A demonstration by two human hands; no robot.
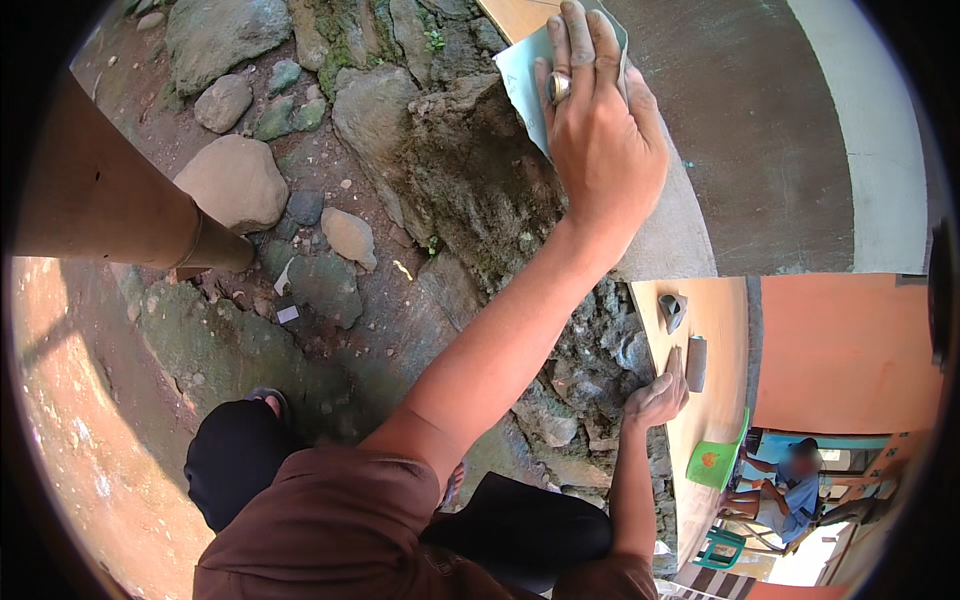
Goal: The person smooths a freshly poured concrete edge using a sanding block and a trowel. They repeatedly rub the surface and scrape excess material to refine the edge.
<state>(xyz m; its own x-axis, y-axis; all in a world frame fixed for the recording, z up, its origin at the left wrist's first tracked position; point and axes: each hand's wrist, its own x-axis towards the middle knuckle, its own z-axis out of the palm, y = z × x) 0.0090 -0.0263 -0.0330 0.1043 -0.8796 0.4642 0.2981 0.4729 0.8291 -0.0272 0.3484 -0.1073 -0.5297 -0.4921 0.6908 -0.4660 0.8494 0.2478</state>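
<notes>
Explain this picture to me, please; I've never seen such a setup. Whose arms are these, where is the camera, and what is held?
There is no machine: these are a person's two bare hands. The one picture comes from a fisheye camera on that person's head, looking down, so straight edges bend. The left hand, wearing a ring, has its fingers over a pale blue sheet; how firm its grip is, I can't tell. The right hand is at the edge of a tan surface, its fingers beside a dark cylinder, apparently holding nothing. A dark folded piece also lies there. Rocks lie on the left, and another person sits at the lower right.
</notes>
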